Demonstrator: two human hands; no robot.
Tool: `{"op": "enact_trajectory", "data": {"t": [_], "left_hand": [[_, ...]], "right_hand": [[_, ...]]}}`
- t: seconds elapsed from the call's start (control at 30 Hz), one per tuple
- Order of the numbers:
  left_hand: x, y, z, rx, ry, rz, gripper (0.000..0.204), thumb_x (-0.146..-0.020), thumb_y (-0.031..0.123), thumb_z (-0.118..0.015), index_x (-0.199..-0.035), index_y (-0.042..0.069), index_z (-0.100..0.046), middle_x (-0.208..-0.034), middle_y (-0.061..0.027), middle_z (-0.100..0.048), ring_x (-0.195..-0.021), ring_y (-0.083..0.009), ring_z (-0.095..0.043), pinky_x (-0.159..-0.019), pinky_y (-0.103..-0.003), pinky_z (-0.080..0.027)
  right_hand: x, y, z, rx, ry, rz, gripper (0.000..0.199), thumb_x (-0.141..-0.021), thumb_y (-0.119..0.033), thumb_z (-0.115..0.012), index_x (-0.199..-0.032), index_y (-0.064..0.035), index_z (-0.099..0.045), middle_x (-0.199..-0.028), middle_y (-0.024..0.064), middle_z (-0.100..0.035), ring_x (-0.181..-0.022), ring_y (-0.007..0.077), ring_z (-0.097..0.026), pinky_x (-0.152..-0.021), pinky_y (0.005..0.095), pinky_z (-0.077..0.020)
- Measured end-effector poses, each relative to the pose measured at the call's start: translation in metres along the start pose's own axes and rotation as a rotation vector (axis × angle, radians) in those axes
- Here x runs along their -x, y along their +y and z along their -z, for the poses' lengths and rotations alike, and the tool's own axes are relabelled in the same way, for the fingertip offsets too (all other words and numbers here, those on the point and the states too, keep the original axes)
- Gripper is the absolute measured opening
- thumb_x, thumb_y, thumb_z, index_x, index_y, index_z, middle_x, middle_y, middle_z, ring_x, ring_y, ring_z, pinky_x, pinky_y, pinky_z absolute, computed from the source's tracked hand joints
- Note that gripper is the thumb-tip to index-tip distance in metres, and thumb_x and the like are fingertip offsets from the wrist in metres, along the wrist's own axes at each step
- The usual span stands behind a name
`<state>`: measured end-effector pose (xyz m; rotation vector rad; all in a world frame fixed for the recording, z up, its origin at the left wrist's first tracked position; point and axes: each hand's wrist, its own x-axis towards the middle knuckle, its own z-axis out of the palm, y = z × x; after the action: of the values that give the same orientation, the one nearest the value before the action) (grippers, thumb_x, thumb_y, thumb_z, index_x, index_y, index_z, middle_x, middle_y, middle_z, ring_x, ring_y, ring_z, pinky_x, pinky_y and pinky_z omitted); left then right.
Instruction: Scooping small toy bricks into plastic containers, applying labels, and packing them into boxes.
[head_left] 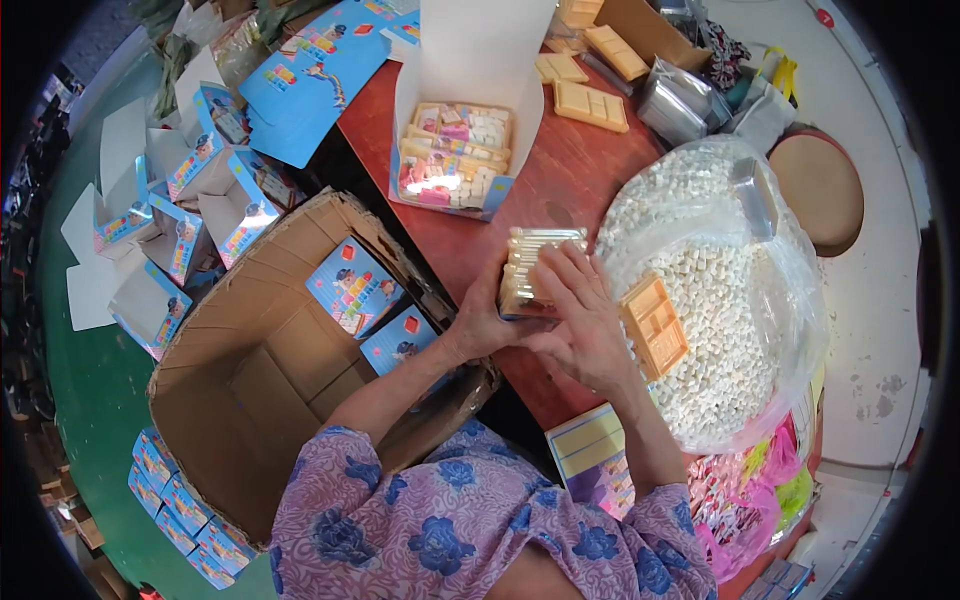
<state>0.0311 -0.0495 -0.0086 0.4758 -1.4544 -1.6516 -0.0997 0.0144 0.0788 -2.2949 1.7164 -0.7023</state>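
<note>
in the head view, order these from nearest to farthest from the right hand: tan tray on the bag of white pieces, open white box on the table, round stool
1. tan tray, just beside the right hand, on the bag.
2. open white box, up the table, toward the left.
3. round stool, off the table at upper right.

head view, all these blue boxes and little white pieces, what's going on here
A person stands at a red-brown table, holding a small filled tray on edge between both hands: left hand underneath, right hand over its side. Beside them sits a clear bag of small white pieces with an empty tan tray on it. An open white box holds packed trays, and a large cardboard carton to the left contains a few blue boxes.
</note>
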Motion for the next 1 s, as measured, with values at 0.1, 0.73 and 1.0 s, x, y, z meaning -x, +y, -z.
{"op": "enact_trajectory", "data": {"t": [0.1, 0.73, 1.0], "left_hand": [[0.005, 0.016, 0.002, 0.171, 0.027, 0.091, 0.080, -0.057, 0.006, -0.073, -0.120, 0.003, -0.024, -0.111, -0.0088, -0.044, -0.101, -0.0167, -0.046, -0.083, -0.030, -0.040], [-0.027, 0.057, 0.025, 0.174, 0.028, -0.039, 0.064, -0.076, 0.019, -0.058, -0.124, 0.001, -0.020, -0.107, -0.0084, -0.044, -0.099, -0.0151, -0.045, -0.082, -0.029, -0.039], [-0.078, 0.042, 0.051, -0.877, 0.339, -0.267, 0.045, -0.066, -0.003, -0.052, -0.110, -0.002, -0.040, -0.105, -0.0210, -0.044, -0.097, -0.0315, -0.045, -0.080, -0.037, -0.038]], "right_hand": [[-0.002, 0.001, 0.009, -0.379, 0.057, -0.040, 0.070, -0.073, -0.042, -0.056, -0.125, -0.0051, -0.029, -0.127, 0.0137, -0.032, -0.121, 0.0268, -0.024, -0.099, 0.0393, -0.0163], [-0.018, -0.006, -0.003, -1.257, 0.103, -0.642, 0.066, -0.055, -0.002, -0.061, -0.115, -0.0018, -0.034, -0.101, 0.0086, -0.051, -0.091, 0.0162, -0.051, -0.080, 0.0285, -0.0414], [-0.035, 0.026, 0.029, -1.427, 0.327, -0.506, 0.053, -0.062, -0.010, -0.055, -0.112, -0.0005, -0.038, -0.103, 0.0083, -0.051, -0.091, 0.0175, -0.053, -0.080, 0.0310, -0.0431]]}}
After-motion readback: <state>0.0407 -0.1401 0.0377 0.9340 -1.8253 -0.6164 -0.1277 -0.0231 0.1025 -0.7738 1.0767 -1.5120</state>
